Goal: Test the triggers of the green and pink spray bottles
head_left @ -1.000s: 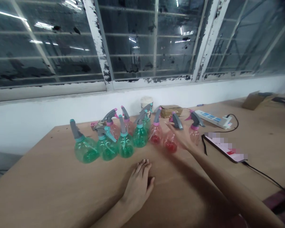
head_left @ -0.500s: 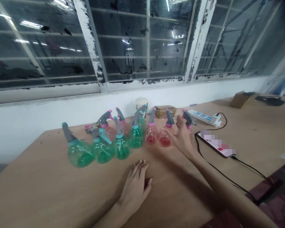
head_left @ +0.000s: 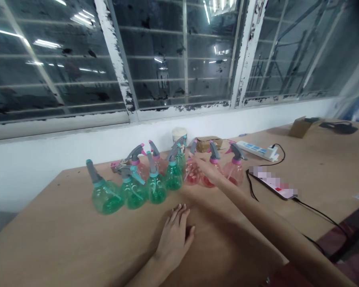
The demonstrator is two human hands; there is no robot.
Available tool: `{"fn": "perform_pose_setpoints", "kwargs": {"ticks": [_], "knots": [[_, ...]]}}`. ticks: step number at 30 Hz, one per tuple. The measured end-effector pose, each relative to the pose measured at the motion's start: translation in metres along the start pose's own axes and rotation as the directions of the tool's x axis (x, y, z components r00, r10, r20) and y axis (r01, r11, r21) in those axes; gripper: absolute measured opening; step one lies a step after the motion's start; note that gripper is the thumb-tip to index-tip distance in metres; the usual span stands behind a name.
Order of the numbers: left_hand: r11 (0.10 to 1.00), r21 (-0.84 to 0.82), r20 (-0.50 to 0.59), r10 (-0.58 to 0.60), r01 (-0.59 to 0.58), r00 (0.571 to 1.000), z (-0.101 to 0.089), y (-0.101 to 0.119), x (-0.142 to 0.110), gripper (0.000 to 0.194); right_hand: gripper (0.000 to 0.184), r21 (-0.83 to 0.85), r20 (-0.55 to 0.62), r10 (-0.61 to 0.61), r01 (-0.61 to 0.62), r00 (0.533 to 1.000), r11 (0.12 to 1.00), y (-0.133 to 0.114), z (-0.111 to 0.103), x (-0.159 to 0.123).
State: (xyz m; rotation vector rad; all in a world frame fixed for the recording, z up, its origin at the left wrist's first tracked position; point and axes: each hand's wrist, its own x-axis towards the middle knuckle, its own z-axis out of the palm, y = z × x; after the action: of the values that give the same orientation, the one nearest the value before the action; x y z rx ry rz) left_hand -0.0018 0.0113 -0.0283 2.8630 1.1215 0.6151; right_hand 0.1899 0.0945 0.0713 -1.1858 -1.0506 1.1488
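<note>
Several clear spray bottles stand in a cluster on the wooden table. Nearest on the left is a green spray bottle [head_left: 107,199], with more green ones beside it, such as the green spray bottle [head_left: 157,189]. To their right are pink spray bottles with grey heads, among them the rightmost pink spray bottle [head_left: 233,171]. My right hand [head_left: 208,168] reaches across a pink spray bottle [head_left: 192,178], fingers stretched out and partly covering it; whether they touch it I cannot tell. My left hand [head_left: 175,235] lies on the table in front of the bottles, fingers extended, holding nothing.
A white power strip [head_left: 259,150] and a phone [head_left: 272,183] with a black cable lie to the right. Behind the bottles are a cardboard box [head_left: 208,144] and a white tub [head_left: 179,133]. An open carton [head_left: 302,126] sits farther right, below barred windows.
My right hand has moved left, from beside the rightmost pink spray bottle to one nearer the middle. My left hand has stayed on the table. The view has shifted slightly.
</note>
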Motion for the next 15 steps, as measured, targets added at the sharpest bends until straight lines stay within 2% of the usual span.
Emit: {"fn": "perform_pose_setpoints", "kwargs": {"ticks": [5, 11, 15], "knots": [[1.000, 0.001, 0.006, 0.000, 0.000, 1.000, 0.003, -0.002, -0.002, 0.037, 0.033, 0.159, 0.073, 0.046, -0.057, 0.996, 0.986, 0.005, -0.001, 0.006], [1.000, -0.012, 0.007, 0.000, 0.001, 1.000, 0.003, -0.002, -0.001, 0.037, 0.021, 0.261, 0.036, 0.036, -0.044, 0.999, 0.964, 0.004, -0.003, 0.012], [1.000, -0.018, 0.012, -0.009, 0.009, 1.000, 0.001, -0.001, 0.000, 0.036, 0.019, 0.274, 0.055, 0.047, -0.061, 0.997, 0.960, 0.004, -0.006, 0.006]]}}
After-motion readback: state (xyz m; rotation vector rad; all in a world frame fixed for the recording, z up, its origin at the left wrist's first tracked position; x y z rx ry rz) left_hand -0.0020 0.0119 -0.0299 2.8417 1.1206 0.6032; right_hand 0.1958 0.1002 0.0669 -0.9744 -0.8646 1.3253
